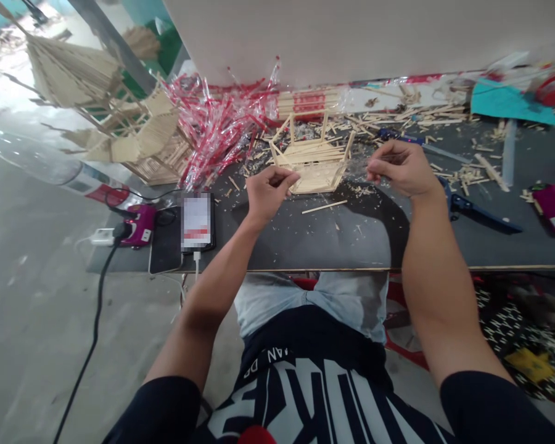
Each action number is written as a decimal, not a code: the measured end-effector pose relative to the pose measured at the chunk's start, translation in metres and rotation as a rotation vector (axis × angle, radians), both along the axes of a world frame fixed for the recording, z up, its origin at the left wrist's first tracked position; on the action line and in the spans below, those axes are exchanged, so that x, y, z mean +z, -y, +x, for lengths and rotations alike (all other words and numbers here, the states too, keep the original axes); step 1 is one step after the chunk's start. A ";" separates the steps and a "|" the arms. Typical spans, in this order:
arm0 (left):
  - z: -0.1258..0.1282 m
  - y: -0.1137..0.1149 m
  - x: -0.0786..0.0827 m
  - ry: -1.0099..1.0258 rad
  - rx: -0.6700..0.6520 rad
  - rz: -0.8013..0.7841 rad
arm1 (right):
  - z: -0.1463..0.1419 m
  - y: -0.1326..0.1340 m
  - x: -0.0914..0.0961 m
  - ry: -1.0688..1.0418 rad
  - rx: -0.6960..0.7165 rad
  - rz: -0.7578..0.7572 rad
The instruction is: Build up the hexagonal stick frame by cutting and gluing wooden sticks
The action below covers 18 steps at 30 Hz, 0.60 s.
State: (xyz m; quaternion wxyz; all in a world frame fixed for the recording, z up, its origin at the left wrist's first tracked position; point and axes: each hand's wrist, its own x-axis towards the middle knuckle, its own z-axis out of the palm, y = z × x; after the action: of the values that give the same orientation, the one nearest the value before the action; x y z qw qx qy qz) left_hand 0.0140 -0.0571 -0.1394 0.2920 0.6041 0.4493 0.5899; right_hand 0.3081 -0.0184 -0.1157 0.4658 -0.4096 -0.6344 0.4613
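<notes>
A small frame of thin wooden sticks (313, 161) stands on the dark work board (333, 237) in front of me. My left hand (269, 192) is closed in a pinch at the frame's near left corner, touching a stick there. My right hand (400, 168) hovers just right of the frame with fingers curled together; what it holds, if anything, is too small to make out. A single loose stick (324, 207) lies on the board between my hands.
Red-and-clear plastic wrappers (222, 126) pile up left of the frame. Larger stick models (120, 123) stand at far left. A phone (197, 223) on a cable lies near the board's edge. Blue-handled cutters (472, 208) lie to the right. Stick offcuts litter the back.
</notes>
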 end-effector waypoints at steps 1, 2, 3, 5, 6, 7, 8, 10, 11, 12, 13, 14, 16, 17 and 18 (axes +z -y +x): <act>0.000 0.000 0.000 -0.010 0.002 0.004 | 0.001 -0.001 -0.001 -0.001 0.002 -0.006; 0.000 -0.001 0.000 -0.020 0.007 -0.002 | 0.002 -0.001 -0.002 -0.001 0.002 -0.009; 0.000 -0.001 0.000 -0.028 0.016 -0.015 | 0.002 -0.001 -0.002 -0.003 0.002 -0.012; -0.001 0.000 0.001 -0.037 0.036 -0.051 | 0.001 -0.001 -0.003 -0.007 0.007 -0.011; -0.001 0.000 0.001 -0.039 0.042 -0.070 | 0.001 -0.001 -0.003 -0.010 0.011 -0.008; -0.001 0.000 0.001 -0.041 0.046 -0.087 | 0.000 -0.001 -0.003 -0.012 0.015 -0.005; -0.001 0.000 0.001 -0.047 0.048 -0.099 | 0.000 0.000 -0.002 -0.013 0.016 -0.003; -0.002 0.000 0.001 -0.082 0.051 -0.094 | -0.001 0.001 -0.001 -0.009 0.014 -0.005; -0.002 0.000 0.001 -0.112 0.055 -0.077 | -0.001 0.001 0.000 -0.001 0.010 -0.005; -0.002 0.000 0.001 -0.149 0.057 -0.056 | -0.001 0.002 0.000 0.009 0.005 -0.005; -0.003 0.000 0.001 -0.185 0.059 -0.036 | -0.001 0.002 0.001 0.021 0.000 -0.004; -0.003 0.000 0.001 -0.217 0.060 -0.019 | -0.001 0.003 0.001 0.030 -0.005 -0.002; -0.004 -0.001 0.001 -0.254 0.062 -0.001 | -0.001 0.003 0.002 0.035 -0.010 -0.001; -0.004 -0.001 0.000 -0.257 0.063 0.001 | -0.002 0.004 0.002 0.031 -0.009 -0.001; -0.004 -0.001 0.000 -0.254 0.066 -0.001 | -0.002 0.004 0.002 0.026 -0.006 0.000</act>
State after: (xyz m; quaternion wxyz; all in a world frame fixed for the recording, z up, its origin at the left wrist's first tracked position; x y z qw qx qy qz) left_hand 0.0095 -0.0559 -0.1396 0.2135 0.6588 0.5024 0.5177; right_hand 0.3065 -0.0222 -0.1132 0.4588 -0.4174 -0.6392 0.4546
